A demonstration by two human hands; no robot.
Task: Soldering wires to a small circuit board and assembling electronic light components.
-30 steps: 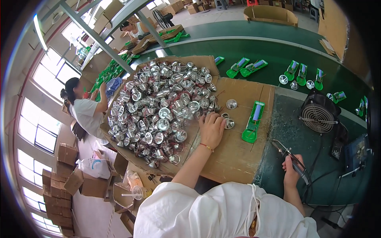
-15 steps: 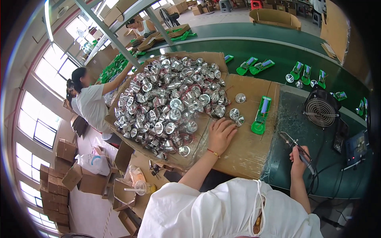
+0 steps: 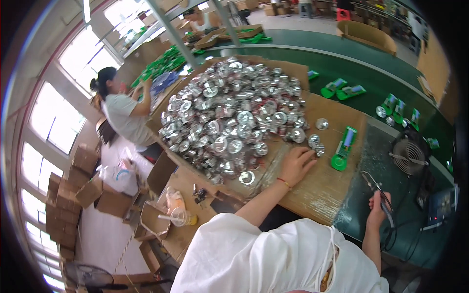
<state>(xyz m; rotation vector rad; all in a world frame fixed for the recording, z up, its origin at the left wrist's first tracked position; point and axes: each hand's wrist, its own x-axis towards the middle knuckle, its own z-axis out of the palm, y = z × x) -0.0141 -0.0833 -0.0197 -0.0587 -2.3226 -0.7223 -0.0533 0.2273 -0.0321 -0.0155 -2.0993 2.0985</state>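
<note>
We judge the step in hand to be picking out a reflector beside the green case (image 3: 338, 162), with the soldering iron (image 3: 380, 194) held ready. The next move, as we read it, calls for our left fingers to close on one small cup without knocking its neighbour, while the iron's hot end is kept off to the right.

Our left hand (image 3: 294, 166) lies palm down over the cardboard sheet (image 3: 312, 192), its fingers loosely spread and pointing far and right. We see nothing in its grasp, and cannot tell whether the fingertips touch the two loose reflectors (image 3: 319, 149) just beyond them. A third reflector (image 3: 322, 124) sits farther away.

Our right hand (image 3: 376, 210) is wrapped around the iron's handle, with the metal tip angled far and left, well apart from the case. The case lies on the sheet between our hands and a little farther off, with a pale blue cylinder in it. The big heap of reflectors (image 3: 234, 122) fills the left side.
</note>
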